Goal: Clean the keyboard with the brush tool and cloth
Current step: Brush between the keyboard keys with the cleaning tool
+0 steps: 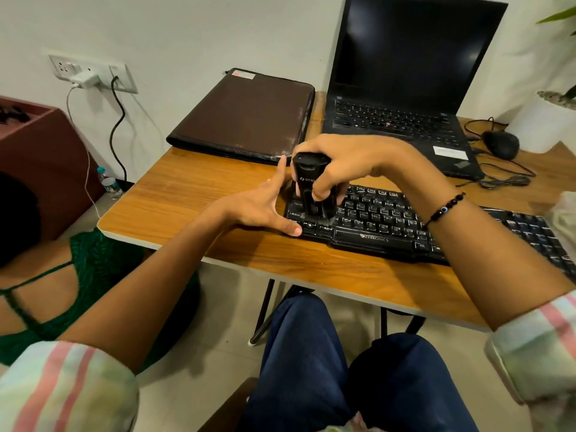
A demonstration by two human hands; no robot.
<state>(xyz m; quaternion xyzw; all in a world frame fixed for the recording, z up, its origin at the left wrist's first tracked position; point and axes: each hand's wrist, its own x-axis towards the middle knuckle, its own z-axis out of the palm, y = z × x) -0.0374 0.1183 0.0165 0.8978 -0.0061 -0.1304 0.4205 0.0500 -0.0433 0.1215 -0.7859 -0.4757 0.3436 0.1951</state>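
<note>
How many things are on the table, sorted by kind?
Keyboards: 1, the black keyboard
Laptops: 1, the open laptop
Folders: 1, the brown folder
Mice: 1, the mouse
Brush tools: 1, the brush tool, held
Total: 5

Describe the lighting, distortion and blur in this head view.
Head view: warm, even indoor light; wide-angle lens bows the table edge and wall; soft glare on the laptop screen; right hand and brush tool fairly sharp, sleeves and frame edges smeared.

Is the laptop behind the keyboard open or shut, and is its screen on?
Open: the laptop has its lid raised, with its own keys exposed. The screen is dark, so it appears off or asleep.
</note>
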